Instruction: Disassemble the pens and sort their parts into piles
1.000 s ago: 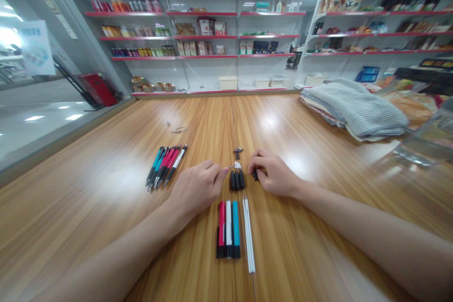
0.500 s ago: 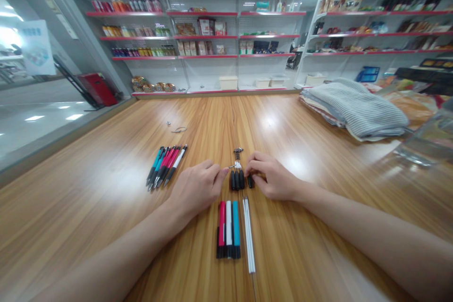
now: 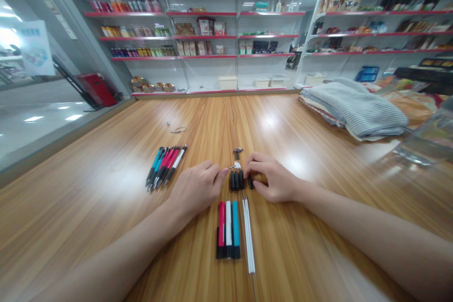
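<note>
On the wooden table [image 3: 106,207] my left hand [image 3: 196,188] rests with fingers curled, its fingertip touching a small white and metal part [image 3: 234,166] left of a row of short black pen grips [image 3: 236,180]. My right hand [image 3: 272,177] pinches another black pen grip [image 3: 250,181] and sets it beside that row. Closer to me lie red, white and teal pen barrels [image 3: 228,229] and thin white refills [image 3: 248,233]. Small springs [image 3: 238,151] lie just beyond the grips.
Several assembled pens [image 3: 165,164] lie in a group to the left. A tiny metal piece and a wire [image 3: 177,128] lie farther back. Folded striped cloth [image 3: 357,108] is stacked at the right. Shop shelves [image 3: 212,33] stand behind the table.
My right hand has moved left with the black grip, bringing it from a little way off to right beside the row of grips. My left hand has stayed put.
</note>
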`<state>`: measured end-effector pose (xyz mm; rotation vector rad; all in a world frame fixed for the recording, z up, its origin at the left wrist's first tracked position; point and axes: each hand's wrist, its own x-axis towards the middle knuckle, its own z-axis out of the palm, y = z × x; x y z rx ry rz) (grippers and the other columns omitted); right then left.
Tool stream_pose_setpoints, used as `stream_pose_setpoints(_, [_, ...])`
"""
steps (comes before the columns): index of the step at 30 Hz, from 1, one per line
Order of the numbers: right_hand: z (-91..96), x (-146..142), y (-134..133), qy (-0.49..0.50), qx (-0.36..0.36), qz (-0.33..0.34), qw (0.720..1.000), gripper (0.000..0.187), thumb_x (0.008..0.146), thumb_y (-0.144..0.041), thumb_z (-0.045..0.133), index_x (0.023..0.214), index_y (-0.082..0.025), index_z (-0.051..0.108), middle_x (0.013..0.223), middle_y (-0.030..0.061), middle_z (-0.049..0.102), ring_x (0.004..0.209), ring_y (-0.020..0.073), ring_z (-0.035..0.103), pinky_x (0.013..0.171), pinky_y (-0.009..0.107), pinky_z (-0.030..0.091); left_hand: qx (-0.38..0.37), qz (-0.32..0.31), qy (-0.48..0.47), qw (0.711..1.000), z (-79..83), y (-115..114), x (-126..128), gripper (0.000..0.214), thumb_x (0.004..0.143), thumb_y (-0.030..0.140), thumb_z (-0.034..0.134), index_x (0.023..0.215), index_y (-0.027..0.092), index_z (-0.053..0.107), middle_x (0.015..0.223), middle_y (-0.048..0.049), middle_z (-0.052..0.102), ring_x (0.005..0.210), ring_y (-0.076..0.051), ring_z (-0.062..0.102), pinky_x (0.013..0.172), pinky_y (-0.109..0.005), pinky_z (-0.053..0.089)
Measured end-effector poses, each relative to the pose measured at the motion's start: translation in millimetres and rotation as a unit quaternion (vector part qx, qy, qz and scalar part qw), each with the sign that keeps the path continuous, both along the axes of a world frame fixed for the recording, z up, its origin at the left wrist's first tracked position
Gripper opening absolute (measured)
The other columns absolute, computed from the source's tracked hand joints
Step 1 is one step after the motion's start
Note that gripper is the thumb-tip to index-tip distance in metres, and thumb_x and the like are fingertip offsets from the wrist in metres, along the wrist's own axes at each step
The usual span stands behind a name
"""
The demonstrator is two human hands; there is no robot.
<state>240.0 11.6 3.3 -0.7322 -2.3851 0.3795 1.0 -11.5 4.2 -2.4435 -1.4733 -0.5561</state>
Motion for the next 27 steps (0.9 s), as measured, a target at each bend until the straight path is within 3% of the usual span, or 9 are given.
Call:
stream_pose_setpoints(10, [3.8, 1.3, -3.0, -0.013, -0.011, 0.011, 1.0, 0.029, 0.064, -0.003, 0.054, 0.087, -0.019, 0.061, 0.092, 0.0048, 0.052, 0.083, 0.0177, 0.054, 0.078, 0.032, 0.047, -0.018, 0.006, -0.003, 1.0, 1.1, -1.4, 1.2, 0.041, 0.096, 0.04, 0.037, 0.069, 0.018, 0.059, 0.07, -0.0045, 0.058, 0.064, -0.016, 0.055, 0.057, -0.029, 0.035])
stream_pose_setpoints(22, [3.9, 2.2, -3.0, -0.022, 0.003, -0.003, 1.0, 0.017, 0.068, -0.011, 0.057, 0.083, -0.018, 0.052, 0.077, 0.002, 0.054, 0.072, 0.0152, 0.049, 0.065, 0.027, 0.041, -0.026, 0.001, 0.004, 1.0, 2.0, -0.7, 0.7, 0.042, 0.096, 0.041, 0.035, 0.071, 0.018, 0.058, 0.071, -0.0048, 0.057, 0.066, -0.016, 0.055, 0.058, -0.029, 0.034])
stream_pose_setpoints(27, [-0.9, 0.0, -2.4, 0.015, -0.031, -0.059, 0.998, 0.019, 0.075, -0.016, 0.058, 0.093, -0.017, 0.051, 0.07, -0.0018, 0.052, 0.059, 0.0102, 0.046, 0.057, 0.023, 0.036, -0.036, 0.005, 0.009, 0.999, 2.2, -1.5, 1.2, 0.043, 0.097, 0.042, 0.033, 0.07, 0.018, 0.057, 0.071, -0.0043, 0.056, 0.066, -0.016, 0.055, 0.059, -0.029, 0.034])
